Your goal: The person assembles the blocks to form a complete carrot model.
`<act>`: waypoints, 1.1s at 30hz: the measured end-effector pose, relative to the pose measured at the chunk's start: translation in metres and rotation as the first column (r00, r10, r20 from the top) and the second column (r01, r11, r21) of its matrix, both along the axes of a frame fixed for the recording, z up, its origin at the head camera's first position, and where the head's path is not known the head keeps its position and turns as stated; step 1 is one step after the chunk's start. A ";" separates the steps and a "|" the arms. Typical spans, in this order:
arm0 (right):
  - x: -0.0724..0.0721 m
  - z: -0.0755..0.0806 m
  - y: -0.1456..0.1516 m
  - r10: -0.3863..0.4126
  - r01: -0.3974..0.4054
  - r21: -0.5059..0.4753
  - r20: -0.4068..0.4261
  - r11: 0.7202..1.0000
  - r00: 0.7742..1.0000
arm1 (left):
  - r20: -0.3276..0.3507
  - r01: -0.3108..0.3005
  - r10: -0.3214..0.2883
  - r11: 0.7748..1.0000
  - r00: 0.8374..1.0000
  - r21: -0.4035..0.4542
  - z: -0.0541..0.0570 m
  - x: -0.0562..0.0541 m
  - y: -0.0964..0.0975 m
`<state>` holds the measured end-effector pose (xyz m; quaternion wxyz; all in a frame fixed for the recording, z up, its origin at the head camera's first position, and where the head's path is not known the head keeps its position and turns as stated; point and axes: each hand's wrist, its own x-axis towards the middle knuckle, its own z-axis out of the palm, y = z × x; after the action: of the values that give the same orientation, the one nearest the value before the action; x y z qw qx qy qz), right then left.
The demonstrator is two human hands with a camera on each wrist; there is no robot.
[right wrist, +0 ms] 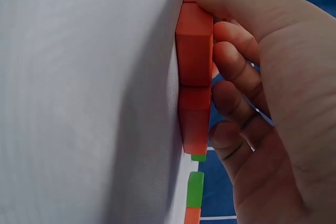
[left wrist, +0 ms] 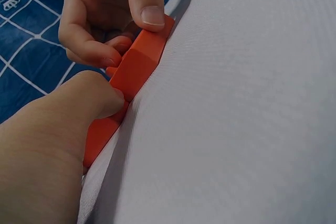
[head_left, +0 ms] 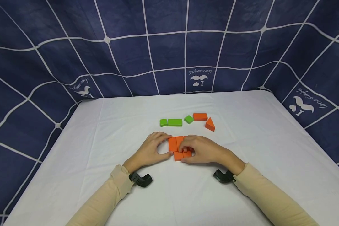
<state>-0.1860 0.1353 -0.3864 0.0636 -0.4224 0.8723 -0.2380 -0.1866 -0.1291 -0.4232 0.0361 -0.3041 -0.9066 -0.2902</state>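
Note:
Several flat orange blocks lie side by side in a group at the middle of the table, among them an upper-left block (head_left: 172, 144) and a lower-left block (head_left: 178, 156). My left hand (head_left: 151, 148) grips the upper-left block, index fingertip at its far end and thumb at its near end. Over the group's right side is my right hand (head_left: 204, 150), its thumb on the near edge of the lower-right orange block (head_left: 187, 154) and its fingers curled over the top. That hand hides part of the group. Orange block sides (right wrist: 195, 59) show beside the right thumb in the right wrist view.
Beyond the group lie a small green block (head_left: 163, 122), a longer green block (head_left: 175, 122), a turned green block (head_left: 189, 119), an orange rectangle (head_left: 200, 116) and an orange triangle (head_left: 210, 124). White cloth (head_left: 124, 122) covers the table; a blue checked curtain (head_left: 169, 50) surrounds it.

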 end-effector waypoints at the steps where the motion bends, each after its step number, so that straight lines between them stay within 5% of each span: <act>1: 0.000 0.000 0.000 0.000 0.000 0.000 0.001 1.000 1.000 | 0.003 -0.001 0.001 1.000 1.000 0.001 0.000 0.000 0.000; 33: -0.012 0.013 0.023 -0.014 0.007 0.095 0.066 0.995 0.998 | 0.002 -0.008 0.008 1.000 1.000 -0.006 -0.001 -0.001 0.001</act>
<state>-0.1976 0.1583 -0.3735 0.1112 -0.4063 0.8822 -0.2104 -0.1874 -0.1284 -0.4244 0.0357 -0.3001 -0.9088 -0.2875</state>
